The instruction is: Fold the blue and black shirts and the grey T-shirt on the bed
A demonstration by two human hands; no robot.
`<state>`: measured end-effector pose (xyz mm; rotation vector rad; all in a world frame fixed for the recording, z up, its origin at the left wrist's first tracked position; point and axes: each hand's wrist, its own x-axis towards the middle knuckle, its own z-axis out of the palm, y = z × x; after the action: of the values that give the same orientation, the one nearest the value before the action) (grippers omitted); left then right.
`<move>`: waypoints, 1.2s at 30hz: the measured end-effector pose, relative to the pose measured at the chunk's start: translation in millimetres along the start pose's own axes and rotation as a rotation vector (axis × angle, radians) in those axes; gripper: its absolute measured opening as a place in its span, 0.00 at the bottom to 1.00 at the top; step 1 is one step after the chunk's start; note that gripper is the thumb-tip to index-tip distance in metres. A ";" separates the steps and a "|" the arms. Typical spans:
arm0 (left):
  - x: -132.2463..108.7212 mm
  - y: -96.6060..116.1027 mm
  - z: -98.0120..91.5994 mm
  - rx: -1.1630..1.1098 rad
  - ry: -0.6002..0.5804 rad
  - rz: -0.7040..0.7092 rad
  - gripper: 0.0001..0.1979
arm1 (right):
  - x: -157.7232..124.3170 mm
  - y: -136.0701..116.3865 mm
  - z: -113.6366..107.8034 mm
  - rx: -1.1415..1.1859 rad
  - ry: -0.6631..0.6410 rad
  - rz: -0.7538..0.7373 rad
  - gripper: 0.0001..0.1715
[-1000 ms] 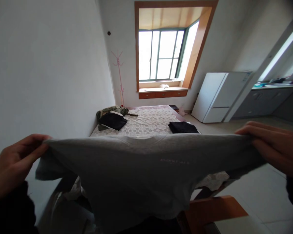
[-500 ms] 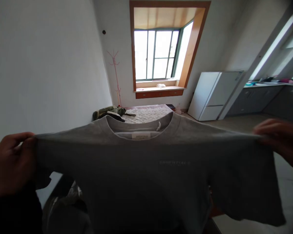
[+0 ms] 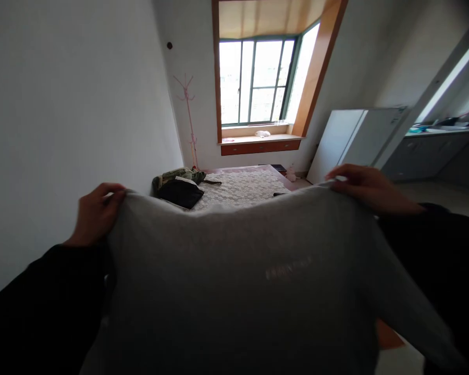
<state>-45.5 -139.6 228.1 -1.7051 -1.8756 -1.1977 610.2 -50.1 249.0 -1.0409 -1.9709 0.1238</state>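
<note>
A grey T-shirt (image 3: 234,281) hangs stretched between my two hands and fills the lower middle of the head view. Faint, blurred lettering shows on its chest. My left hand (image 3: 98,212) pinches the shirt's upper edge on the left. On the right, my right hand (image 3: 365,186) is closed on the upper edge with thumb and fingers. The fabric sags a little between them, and the neck opening is folded out of sight. The shirt's lower end runs out of the frame.
Beyond the shirt is a table with a lace cloth (image 3: 242,187); a black item (image 3: 182,194) and a camouflage-green bag (image 3: 168,178) lie on its left. A pink coat stand (image 3: 189,120) is by the wall. A white fridge (image 3: 344,138) stands right of the window (image 3: 254,80).
My hands have come closer together, moving from the sleeves to the shoulder area. The shirt's collar and neck label, visible before, have folded out of view.
</note>
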 end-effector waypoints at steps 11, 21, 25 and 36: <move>5.1 -80.8 203.5 0.308 -0.602 -0.252 0.11 | 44.3 107.0 224.0 -0.573 -0.578 0.413 0.13; -3.8 -118.0 240.5 0.339 -0.753 -0.183 0.07 | 51.9 161.3 270.0 -0.673 -0.735 0.586 0.13; -5.0 -124.9 239.6 0.333 -0.724 -0.172 0.11 | 52.1 175.1 270.4 -0.648 -0.725 0.600 0.11; -9.4 -127.1 237.1 0.356 -0.776 -0.141 0.09 | 42.5 182.1 273.2 -0.626 -0.660 0.557 0.07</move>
<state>-94.8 43.2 36.8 -2.0009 -2.4695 -0.1747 510.3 176.2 28.9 -2.1708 -2.2911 0.1722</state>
